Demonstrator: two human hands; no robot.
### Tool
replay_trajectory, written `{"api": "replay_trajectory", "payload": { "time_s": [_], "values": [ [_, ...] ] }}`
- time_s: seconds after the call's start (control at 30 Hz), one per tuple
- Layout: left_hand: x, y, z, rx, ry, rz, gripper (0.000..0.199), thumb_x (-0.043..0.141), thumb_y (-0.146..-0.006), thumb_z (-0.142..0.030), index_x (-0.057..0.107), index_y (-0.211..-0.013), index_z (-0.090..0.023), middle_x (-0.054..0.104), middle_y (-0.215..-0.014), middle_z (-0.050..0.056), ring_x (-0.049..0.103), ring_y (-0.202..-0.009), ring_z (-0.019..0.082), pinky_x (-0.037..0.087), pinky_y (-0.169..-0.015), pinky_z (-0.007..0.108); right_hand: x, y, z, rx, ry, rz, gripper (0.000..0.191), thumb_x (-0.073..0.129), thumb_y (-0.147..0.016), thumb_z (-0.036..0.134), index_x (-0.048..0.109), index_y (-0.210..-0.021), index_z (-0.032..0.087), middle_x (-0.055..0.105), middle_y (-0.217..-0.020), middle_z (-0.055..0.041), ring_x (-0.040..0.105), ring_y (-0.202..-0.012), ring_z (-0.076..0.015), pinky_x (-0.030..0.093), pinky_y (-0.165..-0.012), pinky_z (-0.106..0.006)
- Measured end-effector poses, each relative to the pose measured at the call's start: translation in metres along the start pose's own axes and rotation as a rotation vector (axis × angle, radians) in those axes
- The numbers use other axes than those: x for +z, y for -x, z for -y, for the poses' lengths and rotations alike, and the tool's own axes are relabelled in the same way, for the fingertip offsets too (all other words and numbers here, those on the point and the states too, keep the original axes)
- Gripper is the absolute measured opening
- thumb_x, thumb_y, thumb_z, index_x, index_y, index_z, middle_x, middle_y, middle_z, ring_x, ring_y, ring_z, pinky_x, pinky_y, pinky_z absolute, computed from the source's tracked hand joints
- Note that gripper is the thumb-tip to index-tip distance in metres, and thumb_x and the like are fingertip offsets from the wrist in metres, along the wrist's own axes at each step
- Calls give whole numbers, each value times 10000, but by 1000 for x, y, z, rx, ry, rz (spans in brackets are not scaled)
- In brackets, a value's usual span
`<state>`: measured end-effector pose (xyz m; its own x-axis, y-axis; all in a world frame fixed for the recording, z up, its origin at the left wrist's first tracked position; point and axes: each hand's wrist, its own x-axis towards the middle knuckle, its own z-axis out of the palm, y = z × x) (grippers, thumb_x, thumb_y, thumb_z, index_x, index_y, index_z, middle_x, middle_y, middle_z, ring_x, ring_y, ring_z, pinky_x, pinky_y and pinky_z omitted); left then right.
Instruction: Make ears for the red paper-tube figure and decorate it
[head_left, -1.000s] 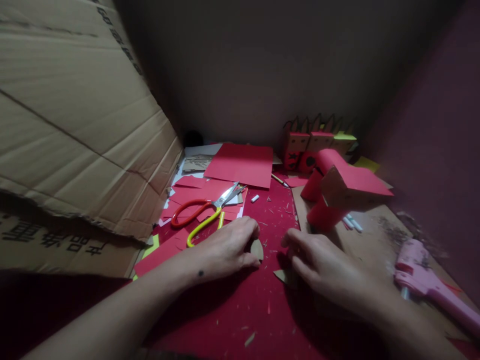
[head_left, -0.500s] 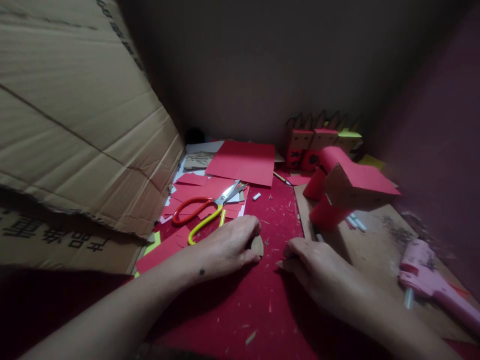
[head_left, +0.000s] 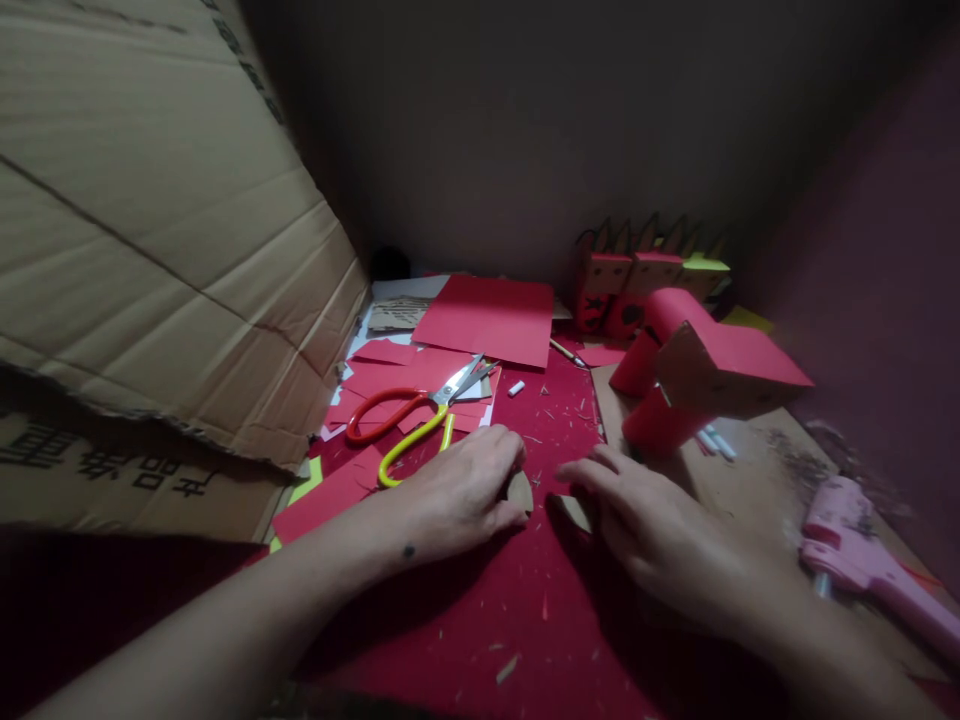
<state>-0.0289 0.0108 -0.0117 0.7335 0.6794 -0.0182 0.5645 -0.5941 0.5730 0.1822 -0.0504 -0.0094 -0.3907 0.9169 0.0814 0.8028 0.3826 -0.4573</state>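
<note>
We note the small pointed brown cardboard piece (head_left: 574,513) again visible under the right hand (head_left: 641,510); whether its fingers grip, we cannot tell. Handling, we judge, continues. At nine o'clock, the left hand (head_left: 469,485) remains clamped on a small rounded brown cardboard piece (head_left: 520,493).

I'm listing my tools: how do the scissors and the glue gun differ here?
Colour: the scissors have one red and one yellow handle; the glue gun is pink.
Place: the scissors lie beside the left hand, over red paper; the glue gun lies on cardboard, right of the right hand.
View: the left hand partly hides the scissors; the glue gun reaches the picture's right edge.
Shared: neither is held.
</note>
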Motion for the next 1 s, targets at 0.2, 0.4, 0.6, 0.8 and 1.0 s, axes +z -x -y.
{"api": "replay_trajectory", "payload": {
  "time_s": [0.2,0.4,0.6,0.8,1.0],
  "values": [
    [-15,5,-11,-6,137,88,302,719,-716,-300,465,-850,-205,488,-849,-29,456,-750,131,359,-635,246,-2,1,-2,-73,36,174,447,440,-699,-82,585,-987,227,532,-974,-55,540,-807,-169,433,-697,-305],
    [-16,4,-12,36,166,264,352,740,-700,-330,496,-924,-211,523,-926,1,499,-821,162,408,-686,265,2,-1,-3,-6,19,174,291,454,-758,-40,526,-912,195,505,-917,-36,503,-701,-136,393,-622,-282],
    [-12,1,2,9,-69,-37,222,641,-775,-282,452,-851,-194,507,-1061,61,471,-963,209,386,-812,332,5,-2,1,50,19,129,167,452,-846,57,419,-768,201,490,-803,-8,449,-654,-135,349,-578,-290],
    [-15,4,-4,-3,-44,66,235,654,-765,-295,449,-824,-198,484,-857,-9,447,-768,151,350,-644,271,6,-1,6,-19,-4,115,110,452,-867,94,478,-874,201,534,-864,-30,510,-704,-144,372,-618,-293],
    [-14,4,-7,0,-46,93,220,638,-775,-270,436,-820,-194,484,-870,1,433,-768,150,341,-653,272,4,0,8,25,-13,126,162,468,-818,58,421,-782,209,527,-790,-7,480,-638,-129,349,-578,-280]
  ]
}}
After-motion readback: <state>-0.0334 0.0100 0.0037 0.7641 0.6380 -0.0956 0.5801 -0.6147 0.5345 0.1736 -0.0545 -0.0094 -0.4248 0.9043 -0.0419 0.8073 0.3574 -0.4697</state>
